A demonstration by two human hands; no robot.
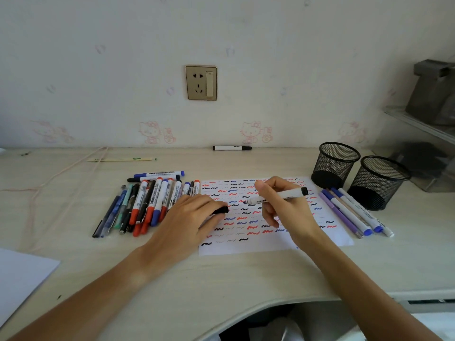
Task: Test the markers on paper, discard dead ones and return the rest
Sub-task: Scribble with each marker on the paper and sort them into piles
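A white paper sheet (320,239) covered in red, blue and black squiggles lies on the desk. My right hand (285,207) grips a white marker with a black end (283,196), its uncapped tip on the paper. My left hand (192,212) rests on the sheet's left edge and holds the black cap (220,209) in its fingers. A pile of markers and pens (147,203) lies left of the paper. Several more markers (352,210) lie to the right of it.
Two black mesh pen cups (334,163) (379,180) stand at the right. A single black-and-white marker (231,148) lies by the wall. Wrapped chopsticks (120,159) and a pink cord (49,183) lie at the left. Another white sheet (19,276) sits at the front left corner.
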